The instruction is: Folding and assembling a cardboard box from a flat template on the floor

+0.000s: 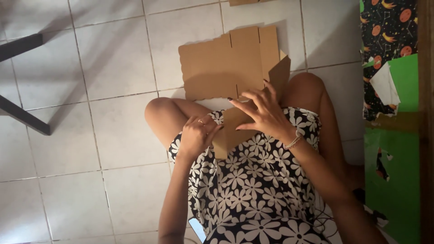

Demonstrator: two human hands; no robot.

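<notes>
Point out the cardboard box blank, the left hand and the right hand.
cardboard box blank (217, 68), head view, on the flat panel.
left hand (196, 135), head view, on its back.
right hand (264, 113), head view, on its back.

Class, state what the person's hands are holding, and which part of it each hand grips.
A flat cardboard box blank: left hand grips the near flap's edge; right hand presses that flap.
</notes>
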